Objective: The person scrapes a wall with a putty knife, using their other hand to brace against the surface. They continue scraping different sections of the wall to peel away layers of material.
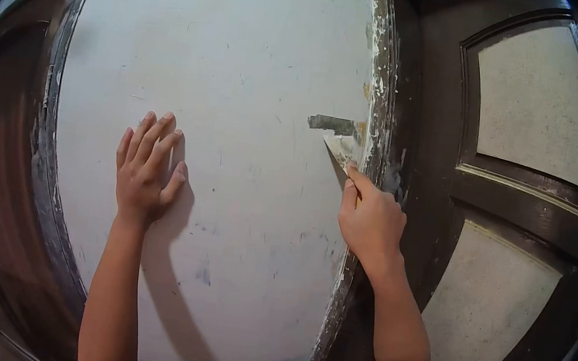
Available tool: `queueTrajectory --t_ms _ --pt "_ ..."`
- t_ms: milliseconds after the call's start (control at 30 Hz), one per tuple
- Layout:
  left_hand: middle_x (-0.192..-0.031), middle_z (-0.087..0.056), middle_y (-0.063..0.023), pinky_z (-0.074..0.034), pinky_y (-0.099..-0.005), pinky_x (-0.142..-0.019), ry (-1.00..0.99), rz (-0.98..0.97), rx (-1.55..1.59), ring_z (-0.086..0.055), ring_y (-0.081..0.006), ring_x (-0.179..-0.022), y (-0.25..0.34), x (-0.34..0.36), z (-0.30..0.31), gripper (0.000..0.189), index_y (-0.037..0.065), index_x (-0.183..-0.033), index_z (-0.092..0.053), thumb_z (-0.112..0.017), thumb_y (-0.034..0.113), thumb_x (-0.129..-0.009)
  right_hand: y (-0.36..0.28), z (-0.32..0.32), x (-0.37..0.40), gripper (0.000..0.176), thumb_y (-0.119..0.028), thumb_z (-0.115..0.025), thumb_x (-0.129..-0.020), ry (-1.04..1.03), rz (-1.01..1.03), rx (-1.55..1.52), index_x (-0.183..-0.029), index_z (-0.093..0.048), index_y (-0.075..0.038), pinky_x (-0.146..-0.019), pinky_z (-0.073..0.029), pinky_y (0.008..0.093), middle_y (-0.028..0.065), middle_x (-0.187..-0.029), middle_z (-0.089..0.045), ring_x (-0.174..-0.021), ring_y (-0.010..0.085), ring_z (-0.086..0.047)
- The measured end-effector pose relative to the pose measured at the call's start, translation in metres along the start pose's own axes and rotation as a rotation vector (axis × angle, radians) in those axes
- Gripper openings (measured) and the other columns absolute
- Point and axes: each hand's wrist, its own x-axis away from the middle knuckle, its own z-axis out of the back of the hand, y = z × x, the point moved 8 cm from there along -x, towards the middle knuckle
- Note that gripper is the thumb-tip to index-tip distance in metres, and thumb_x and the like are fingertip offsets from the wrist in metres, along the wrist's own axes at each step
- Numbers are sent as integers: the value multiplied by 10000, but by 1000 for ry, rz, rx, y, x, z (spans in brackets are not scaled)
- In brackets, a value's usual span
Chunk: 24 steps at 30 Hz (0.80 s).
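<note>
My right fingers (353,183) are clamped on the scraper (340,150), its blade at the pale wall (245,67) just below a dark patch (332,124), near the door frame (382,84). My left fingers (153,136) are slightly apart against the wall. I can read no writing.

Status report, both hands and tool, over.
Left hand open at wall. Right hand gripping scraper, blade just below dark patch. Nothing seen blocking it.
</note>
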Motion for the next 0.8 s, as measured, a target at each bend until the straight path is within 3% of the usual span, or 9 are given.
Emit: queueTrajectory --t_ms 200,533,800 --pt "-1582 -553 -66 -229 -505 -1283 -29 -8 -10 -409 -308 -1542 -1 1 -3 490 142 -1371 -664 -637 242 -892 11 -7 4 372 -274 -548 -1014 -26 -42 -73 -1323 -741 -196 -756 -557 578 209 -819 -750 -812 449 -732" --pt "-1583 -557 -25 -235 -483 -1286 -13 -4 -18 -422 -265 -1537 -1 0 0 484 179 -1365 -675 -648 247 -887 8 -12 0 374 -260 -545 -1013 11 -26 -74 -1322 -742 -182 -774 -558 592 225 -818 -744 -813 472 -726" --pt "-1586 -551 -60 -229 -498 -1284 -15 -15 11 -410 -299 -1542 -3 2 -2 485 152 -1377 -666 -648 228 -899 9 -10 -7 380 -278 -545 -1009 10 -34 -69 -1325 -741 -194 -803 -560 591 243 -841 -744 -845 480 -726"
